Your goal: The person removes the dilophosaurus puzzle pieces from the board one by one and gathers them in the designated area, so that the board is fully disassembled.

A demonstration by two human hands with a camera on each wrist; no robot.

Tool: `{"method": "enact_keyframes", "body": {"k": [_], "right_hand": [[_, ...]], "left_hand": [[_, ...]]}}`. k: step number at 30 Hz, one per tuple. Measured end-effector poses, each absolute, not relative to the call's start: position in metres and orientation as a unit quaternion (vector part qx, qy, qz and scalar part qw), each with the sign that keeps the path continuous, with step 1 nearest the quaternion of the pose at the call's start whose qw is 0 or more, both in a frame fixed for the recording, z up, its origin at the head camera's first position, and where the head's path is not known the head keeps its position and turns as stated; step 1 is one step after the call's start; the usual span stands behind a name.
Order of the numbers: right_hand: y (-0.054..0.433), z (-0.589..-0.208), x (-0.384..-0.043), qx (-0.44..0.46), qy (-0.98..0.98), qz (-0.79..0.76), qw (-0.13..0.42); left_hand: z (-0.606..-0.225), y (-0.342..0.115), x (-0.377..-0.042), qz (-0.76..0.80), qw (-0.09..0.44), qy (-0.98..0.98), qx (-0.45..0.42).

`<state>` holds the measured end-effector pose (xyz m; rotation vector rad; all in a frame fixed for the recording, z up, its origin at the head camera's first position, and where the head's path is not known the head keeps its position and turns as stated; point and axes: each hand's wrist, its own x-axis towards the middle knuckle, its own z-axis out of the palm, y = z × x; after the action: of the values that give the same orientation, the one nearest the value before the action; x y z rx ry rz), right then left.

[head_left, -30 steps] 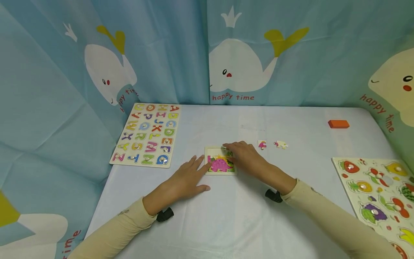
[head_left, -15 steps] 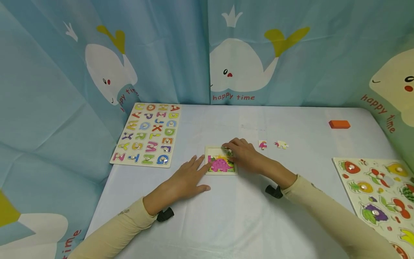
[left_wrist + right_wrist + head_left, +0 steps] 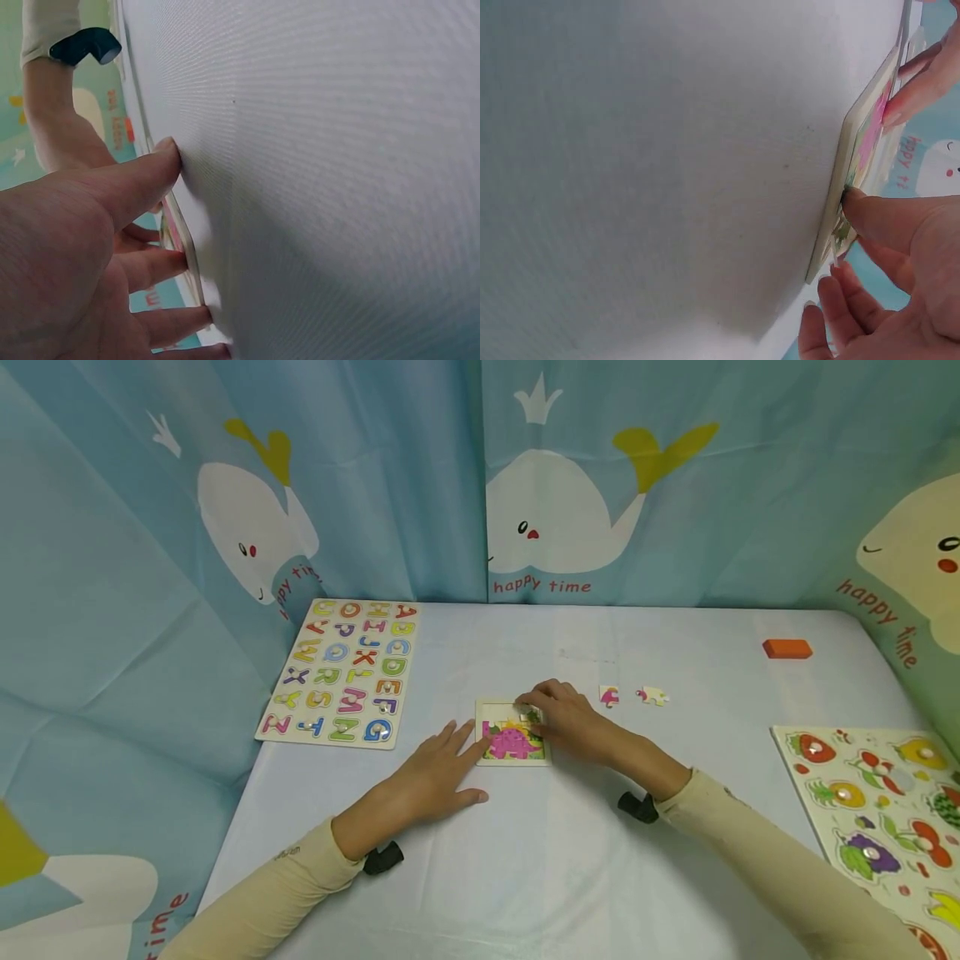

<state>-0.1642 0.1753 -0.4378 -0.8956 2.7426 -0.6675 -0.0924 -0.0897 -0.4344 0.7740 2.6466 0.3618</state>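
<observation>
A small jigsaw puzzle board (image 3: 513, 762) with a pink dinosaur picture lies flat on the table. My left hand (image 3: 431, 777) rests at its left side, fingers spread, index fingertip on the picture and other fingertips by the edge. Over the board's upper right corner, my right hand (image 3: 570, 722) pinches a greenish puzzle piece (image 3: 840, 229) between thumb and fingers. That piece sits slightly tilted in the frame, partly hidden by the fingers. Just beyond the right hand lie two loose pieces, a pink one (image 3: 608, 696) and a pale, pink-marked one (image 3: 652, 695).
An alphabet peg board (image 3: 337, 677) lies at the left back of the white table (image 3: 510, 877). On the right are a fruit peg board (image 3: 817, 785) and, farther back, an orange block (image 3: 787, 648). A blue whale-print curtain (image 3: 420, 485) surrounds the table.
My right hand shifts only very slightly at the board's upper right corner, still on the piece. The left hand and the loose pieces stay where they were.
</observation>
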Motion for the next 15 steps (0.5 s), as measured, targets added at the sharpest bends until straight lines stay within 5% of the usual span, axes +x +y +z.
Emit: {"method": "enact_keyframes", "body": {"k": [15], "right_hand": [[0.1796,-0.4388,-0.1641,-0.322,0.907,-0.269,0.036]], "left_hand": [[-0.4371,-0.0913,-0.0925,0.133,0.177,0.935,0.275]]}}
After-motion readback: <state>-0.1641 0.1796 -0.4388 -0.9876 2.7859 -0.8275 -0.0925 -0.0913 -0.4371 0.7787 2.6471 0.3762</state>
